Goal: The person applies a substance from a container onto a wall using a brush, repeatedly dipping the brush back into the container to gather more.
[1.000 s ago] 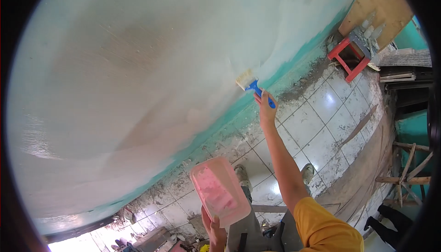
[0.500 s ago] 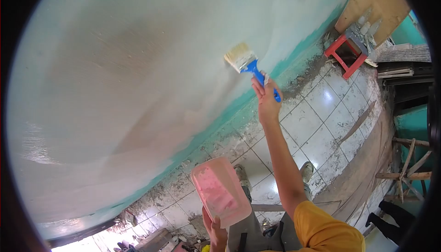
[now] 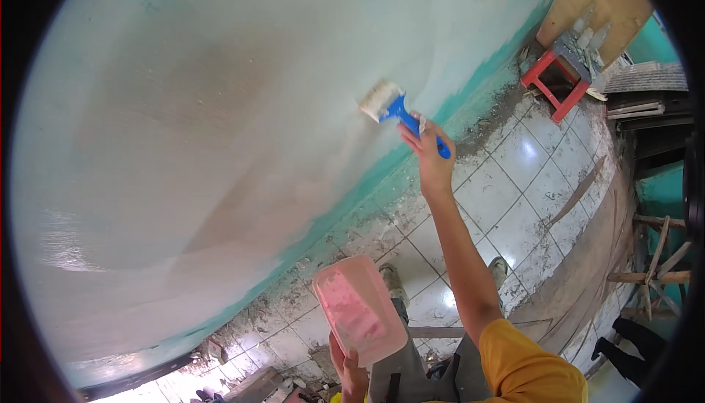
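While the right arm stretches out nearly straight from a yellow sleeve (image 3: 525, 362), the right hand (image 3: 429, 161) is closed around the blue handle of a paintbrush (image 3: 400, 113), fingers curled about the grip and the wrist bent slightly back. The brush points up and away from the person, and its pale, paint-laden bristles press against the wall (image 3: 242, 124) a little above the wall's lower edge. That wall looks wet and glossy, a whitish coat over brownish patches, with a bare turquoise band (image 3: 411, 146) running along its foot where it meets the floor. Lower down, the left hand (image 3: 351, 374) grips the near end of a pink plastic tray (image 3: 358, 311), thumb and fingers wrapped on its rim, holding it tilted in front of the body; its inside is smeared with pale paint. Below lie white floor tiles (image 3: 507, 183), dusty and strewn with debris along the wall's base. A red stool (image 3: 558, 84) stands near the far corner beside a wooden board (image 3: 598, 3). No brand, label or writing can be read on the brush or the tray.
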{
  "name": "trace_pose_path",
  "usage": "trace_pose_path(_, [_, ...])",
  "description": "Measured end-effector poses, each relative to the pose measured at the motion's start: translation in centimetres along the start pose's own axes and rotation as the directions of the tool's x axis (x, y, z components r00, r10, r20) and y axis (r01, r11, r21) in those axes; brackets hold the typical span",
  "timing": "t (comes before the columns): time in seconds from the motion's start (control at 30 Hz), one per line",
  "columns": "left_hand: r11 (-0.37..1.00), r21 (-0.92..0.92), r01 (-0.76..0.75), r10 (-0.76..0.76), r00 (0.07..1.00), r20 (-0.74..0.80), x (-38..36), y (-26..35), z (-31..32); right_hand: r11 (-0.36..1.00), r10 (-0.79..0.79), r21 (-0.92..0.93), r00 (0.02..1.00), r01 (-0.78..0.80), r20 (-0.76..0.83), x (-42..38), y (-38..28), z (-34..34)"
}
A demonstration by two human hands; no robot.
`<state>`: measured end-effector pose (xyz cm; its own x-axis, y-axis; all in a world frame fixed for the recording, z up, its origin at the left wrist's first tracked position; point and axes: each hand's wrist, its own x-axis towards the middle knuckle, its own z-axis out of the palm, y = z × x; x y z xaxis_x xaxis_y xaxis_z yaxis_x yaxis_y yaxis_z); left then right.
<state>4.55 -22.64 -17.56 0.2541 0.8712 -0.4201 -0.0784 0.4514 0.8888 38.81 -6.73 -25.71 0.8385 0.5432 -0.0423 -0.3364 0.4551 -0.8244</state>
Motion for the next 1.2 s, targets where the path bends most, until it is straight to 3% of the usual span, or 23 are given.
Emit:
trace_pose_path(0.03, [1.000,0.003,0.001,-0.001,1.000,0.003,0.2,0.0,0.1,1.000,0.002,-0.001,1.000,-0.002,-0.002,-0.1,-1.2,0.3])
trace_pose_path(0.1, [1.000,0.008,0.001,-0.001,1.000,0.005,0.3,-0.1,0.0,0.980,0.003,0.199,1.000,-0.005,0.009,-0.2,-2.4,0.5])
trace_pose_path(0.23, [0.999,0.031,0.008,-0.008,1.000,0.002,0.4,-0.6,-0.3,0.970,0.120,0.219,0.991,-0.102,-0.067,0.6,5.9,-3.5])
trace_pose_path(0.3, [0.998,0.062,0.003,-0.002,1.000,-0.021,0.5,-0.8,-0.4,0.979,0.204,0.028,0.965,-0.203,-0.166,0.5,10.3,-6.5])
trace_pose_path(0.37, [0.998,0.066,-0.022,0.023,1.000,-0.014,0.5,-0.6,-0.3,0.973,0.220,-0.028,0.956,-0.229,-0.196,0.7,13.9,-9.4])
trace_pose_path(0.47, [0.997,0.076,-0.015,0.017,1.000,-0.017,0.6,-0.5,-0.2,0.964,0.212,-0.121,0.957,-0.238,-0.200,1.2,12.9,-9.0])
trace_pose_path(0.53, [0.997,0.077,-0.007,0.008,1.000,-0.011,0.7,-0.3,0.0,0.961,0.198,-0.156,0.962,-0.229,-0.190,1.1,8.9,-6.7])
trace_pose_path(0.63, [0.996,0.086,-0.009,0.009,1.000,-0.005,1.1,-0.1,0.3,0.991,0.110,-0.069,0.991,-0.115,-0.080,0.6,1.1,-1.8])
trace_pose_path(0.7, [0.995,0.097,-0.011,0.011,1.000,-0.003,1.3,-0.1,0.5,0.988,-0.036,0.153,0.999,0.036,-0.006,0.4,-1.0,-1.2])
trace_pose_path(0.8, [0.993,0.117,-0.021,0.021,1.000,0.002,1.8,0.2,1.0,0.981,0.078,0.183,0.994,-0.064,-0.070,1.3,1.4,-2.4])
trace_pose_path(0.93, [0.993,0.117,-0.027,0.025,0.999,0.024,2.3,0.7,1.6,0.982,0.156,0.127,0.977,-0.138,-0.144,1.5,11.5,-7.8])
trace_pose_path(1.0, [0.992,0.128,-0.020,0.016,0.999,0.035,2.6,0.8,1.5,0.965,0.222,-0.083,0.946,-0.247,-0.235,1.4,15.2,-10.6])
trace_pose_path(1.1, [0.987,0.155,-0.028,0.020,0.998,0.052,3.2,1.0,1.4,0.951,0.216,-0.164,0.944,-0.261,-0.251,2.1,15.9,-11.6])
trace_pose_path(1.2, [0.988,0.152,-0.027,0.018,0.998,0.060,3.5,1.2,1.5,0.982,0.146,-0.094,0.977,-0.162,-0.158,2.5,8.5,-6.5])
